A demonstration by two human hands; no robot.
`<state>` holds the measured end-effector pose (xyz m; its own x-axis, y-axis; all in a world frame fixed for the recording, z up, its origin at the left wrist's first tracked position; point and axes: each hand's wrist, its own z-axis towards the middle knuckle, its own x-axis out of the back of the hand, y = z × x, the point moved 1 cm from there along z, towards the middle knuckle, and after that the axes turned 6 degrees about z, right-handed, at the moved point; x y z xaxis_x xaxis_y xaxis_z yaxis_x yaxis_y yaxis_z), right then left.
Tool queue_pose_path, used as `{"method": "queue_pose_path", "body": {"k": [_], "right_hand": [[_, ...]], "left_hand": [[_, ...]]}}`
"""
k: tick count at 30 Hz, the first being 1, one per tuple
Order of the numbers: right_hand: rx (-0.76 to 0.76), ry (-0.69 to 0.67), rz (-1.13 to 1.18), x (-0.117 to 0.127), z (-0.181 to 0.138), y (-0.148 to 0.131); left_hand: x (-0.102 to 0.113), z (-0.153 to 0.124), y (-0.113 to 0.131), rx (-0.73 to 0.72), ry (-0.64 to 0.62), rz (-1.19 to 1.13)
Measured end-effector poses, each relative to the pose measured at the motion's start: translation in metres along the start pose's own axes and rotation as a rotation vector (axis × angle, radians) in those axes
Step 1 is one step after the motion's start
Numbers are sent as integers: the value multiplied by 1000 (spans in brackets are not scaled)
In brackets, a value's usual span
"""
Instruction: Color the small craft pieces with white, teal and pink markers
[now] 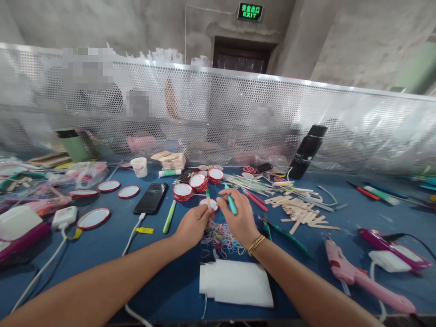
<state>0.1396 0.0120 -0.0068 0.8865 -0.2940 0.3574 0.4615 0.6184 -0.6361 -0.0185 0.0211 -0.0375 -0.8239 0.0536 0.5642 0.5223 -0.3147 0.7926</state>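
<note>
My left hand (194, 225) pinches a wooden craft stick (208, 200) upright; its upper end is coloured green. Close beside it, my right hand (240, 220) grips a turquoise marker (232, 205), with the tip pointing toward the stick. I cannot tell whether tip and stick touch. Under both hands lies a tangle of thin coloured strings or bands (221, 238). A round white lid with a red rim (211, 204) sits partly hidden behind the fingers. Nearer to me is a folded white cloth or pouch (238, 282).
Loose craft sticks (299, 211), green-handled pliers (289, 238) and a pink glue gun (361, 274) are on the right. A black phone (151, 198) with a cable and a green marker (169, 217) lie left. A black bottle (308, 152) stands by the perforated metal screen (218, 113).
</note>
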Motion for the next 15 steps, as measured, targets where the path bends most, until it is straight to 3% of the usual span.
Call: {"method": "queue_pose_path", "body": {"k": [7,15], "right_hand": [[-158,18,362,-10,-3,-5],[-249,-10,516,-14,-3,2]], "left_hand": [[-3,-2,1,-34,-78,-58],[-4,-3,2,-70,-89,-75]]}}
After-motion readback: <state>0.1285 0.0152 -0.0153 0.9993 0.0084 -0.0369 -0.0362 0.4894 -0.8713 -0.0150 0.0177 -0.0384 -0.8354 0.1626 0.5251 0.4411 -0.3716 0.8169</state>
